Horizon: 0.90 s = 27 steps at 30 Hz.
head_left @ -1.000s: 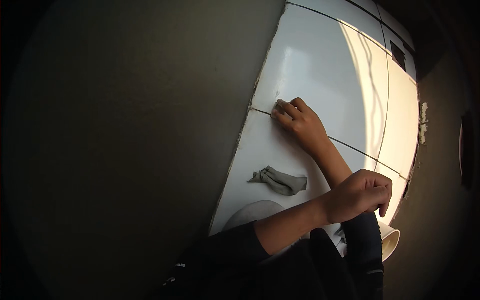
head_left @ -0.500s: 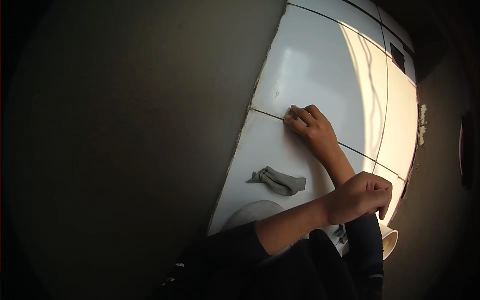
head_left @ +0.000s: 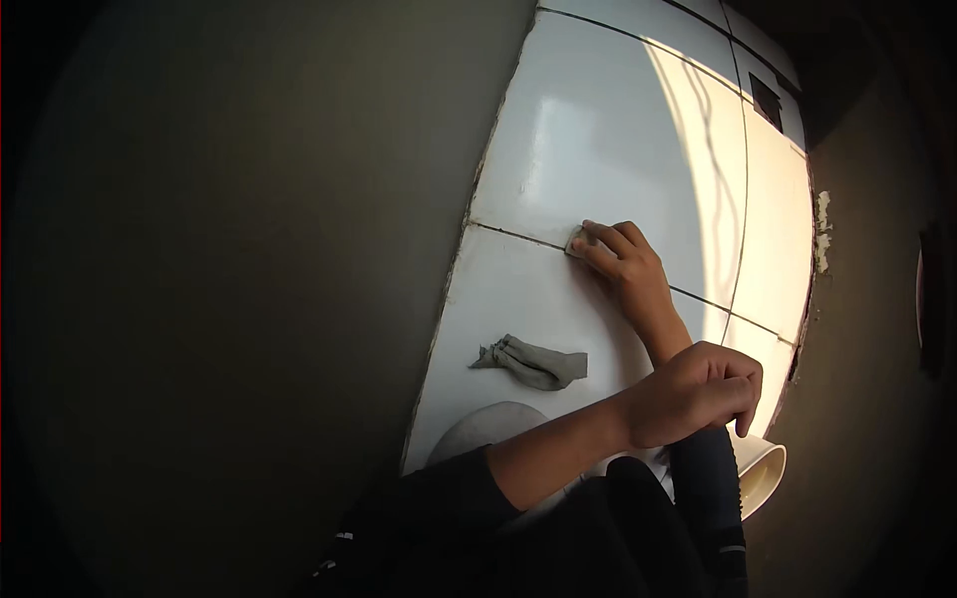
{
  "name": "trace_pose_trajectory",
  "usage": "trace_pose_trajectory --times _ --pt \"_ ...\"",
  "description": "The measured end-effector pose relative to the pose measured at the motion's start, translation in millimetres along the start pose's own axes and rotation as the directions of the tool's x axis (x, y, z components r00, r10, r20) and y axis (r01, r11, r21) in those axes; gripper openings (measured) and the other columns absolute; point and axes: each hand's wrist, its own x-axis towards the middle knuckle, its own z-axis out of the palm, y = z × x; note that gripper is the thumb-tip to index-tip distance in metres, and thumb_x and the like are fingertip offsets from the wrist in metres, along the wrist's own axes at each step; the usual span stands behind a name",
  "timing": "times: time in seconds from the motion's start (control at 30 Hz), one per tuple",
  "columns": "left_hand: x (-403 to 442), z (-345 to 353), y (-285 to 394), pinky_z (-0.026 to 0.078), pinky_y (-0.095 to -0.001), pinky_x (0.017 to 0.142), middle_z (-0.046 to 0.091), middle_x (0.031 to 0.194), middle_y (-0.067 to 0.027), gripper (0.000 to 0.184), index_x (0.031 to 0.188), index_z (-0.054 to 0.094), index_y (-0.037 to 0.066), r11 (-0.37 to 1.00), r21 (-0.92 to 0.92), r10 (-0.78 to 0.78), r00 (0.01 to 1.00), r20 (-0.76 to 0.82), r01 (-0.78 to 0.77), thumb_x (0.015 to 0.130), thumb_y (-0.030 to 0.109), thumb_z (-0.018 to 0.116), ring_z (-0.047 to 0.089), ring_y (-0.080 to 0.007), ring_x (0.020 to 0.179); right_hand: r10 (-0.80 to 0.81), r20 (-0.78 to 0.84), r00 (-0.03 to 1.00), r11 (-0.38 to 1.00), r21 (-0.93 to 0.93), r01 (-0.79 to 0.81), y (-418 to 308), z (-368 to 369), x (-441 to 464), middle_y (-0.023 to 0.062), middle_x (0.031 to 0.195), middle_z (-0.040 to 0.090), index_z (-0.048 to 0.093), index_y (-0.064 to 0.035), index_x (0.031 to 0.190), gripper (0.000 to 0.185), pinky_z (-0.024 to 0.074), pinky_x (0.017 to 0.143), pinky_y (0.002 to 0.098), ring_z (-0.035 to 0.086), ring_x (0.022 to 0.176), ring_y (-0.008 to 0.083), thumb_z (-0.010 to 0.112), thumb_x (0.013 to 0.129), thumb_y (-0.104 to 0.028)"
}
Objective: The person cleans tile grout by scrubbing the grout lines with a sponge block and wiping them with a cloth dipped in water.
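Observation:
My right hand (head_left: 635,279) reaches over the white tiled surface (head_left: 588,149). Its fingertips pinch a small pale grey piece (head_left: 574,240), pressed against the dark joint between two tiles. The kind of piece cannot be made out. My left hand (head_left: 698,394) crosses over my right forearm, its fingers loosely curled, with nothing showing in them. Nearer my body lies a folded grey strip (head_left: 533,363), like cloth or clay, on the tile. Behind my left forearm, a round grey shape (head_left: 485,429) is partly hidden.
A plain dark grey surface (head_left: 249,279) borders the tiles on the left along a rough edge. A cream container (head_left: 766,480) stands at lower right beside my sleeve. Sunlight falls across the right-hand tiles, and a dark square (head_left: 767,102) shows at the upper right.
The view has shifted, so the tiles appear farther left. My right hand has moved slightly right along the joint, still pinching the piece. My left hand stays curled over the right forearm.

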Motion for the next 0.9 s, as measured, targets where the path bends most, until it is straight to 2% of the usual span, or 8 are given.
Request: trace_pose_trajectory --times 0.1,0.33,0.43,0.53,0.63,0.8,0.9 --pt "0.8 3.5 -6.2 0.023 -0.0197 0.045 0.056 0.067 -0.0022 0.021 0.073 0.051 0.004 0.998 0.003 -0.056 0.997 0.059 0.056 0.089 0.016 0.045 0.031 -0.0012 0.050 0.008 -0.023 1.000 1.000 -0.009 -0.008 1.2 -0.1 -5.6 0.0041 0.105 0.064 0.068 -0.0105 0.087 0.020 0.0541 0.067 0.0317 0.057 0.085 0.0219 0.064 0.069 -0.005" --pt "0.5 3.4 -6.5 0.025 -0.0201 0.046 0.057 0.068 -0.0025 0.021 0.073 0.051 0.003 0.998 0.049 -0.052 0.997 0.065 0.049 0.088 0.015 0.045 0.032 -0.0013 0.052 -0.101 0.013 0.995 0.995 -0.004 0.101 -32.6 35.7 40.4 0.0023 0.108 0.061 0.065 -0.0097 0.089 0.018 0.0529 0.072 0.0282 0.054 0.094 0.0215 0.059 0.073 -0.005" --pt "0.7 1.7 -4.4 0.025 -0.0201 0.046 0.057 0.067 -0.0022 0.022 0.072 0.051 0.003 0.996 0.077 -0.041 0.998 0.049 0.037 0.090 0.016 0.045 0.032 -0.0013 0.052 -0.037 0.013 0.999 0.999 0.034 0.037 -12.1 14.2 17.6 0.0042 0.106 0.063 0.067 -0.0107 0.090 0.019 0.0532 0.072 0.0300 0.057 0.090 0.0221 0.062 0.072 -0.006" --pt "1.5 3.9 -7.2 0.025 -0.0200 0.046 0.057 0.067 -0.0019 0.024 0.072 0.051 0.003 0.998 0.040 -0.059 0.996 0.067 0.057 0.090 0.017 0.045 0.032 -0.0015 0.051 0.053 -0.012 0.999 0.998 -0.015 -0.053 7.5 -4.1 -12.2 0.0045 0.106 0.064 0.068 -0.0124 0.089 0.020 0.0538 0.067 0.0310 0.057 0.087 0.0216 0.066 0.070 -0.006" --pt "2.3 8.3 -11.4 0.025 -0.0203 0.046 0.057 0.067 -0.0018 0.024 0.071 0.051 0.004 0.996 0.054 -0.075 0.994 0.075 0.071 0.090 0.017 0.046 0.032 -0.0018 0.051 0.068 -0.011 0.998 0.998 0.014 -0.067 0.3 1.7 -6.5 0.0042 0.106 0.064 0.068 -0.0127 0.090 0.020 0.0541 0.067 0.0306 0.057 0.087 0.0214 0.066 0.071 -0.007" --pt "0.8 3.7 -9.8 0.026 -0.0205 0.046 0.057 0.067 -0.0019 0.022 0.071 0.051 0.003 0.996 0.050 -0.077 0.994 0.073 0.073 0.089 0.016 0.046 0.032 -0.0017 0.051 0.045 -0.073 0.996 0.991 0.130 -0.036 -40.3 51.2 42.3 0.0028 0.106 0.063 0.067 -0.0110 0.091 0.016 0.0531 0.073 0.0303 0.056 0.093 0.0215 0.061 0.077 -0.010" --pt "0.3 0.0 -7.3 0.025 -0.0202 0.046 0.057 0.067 -0.0021 0.021 0.071 0.052 0.003 0.998 0.032 -0.051 0.997 0.055 0.049 0.088 0.015 0.046 0.032 -0.0016 0.052 0.038 -0.044 0.998 0.990 0.136 -0.032 -38.6 50.8 43.1 0.0036 0.106 0.063 0.068 -0.0115 0.093 0.020 0.0524 0.074 0.0310 0.056 0.093 0.0216 0.061 0.075 -0.008"
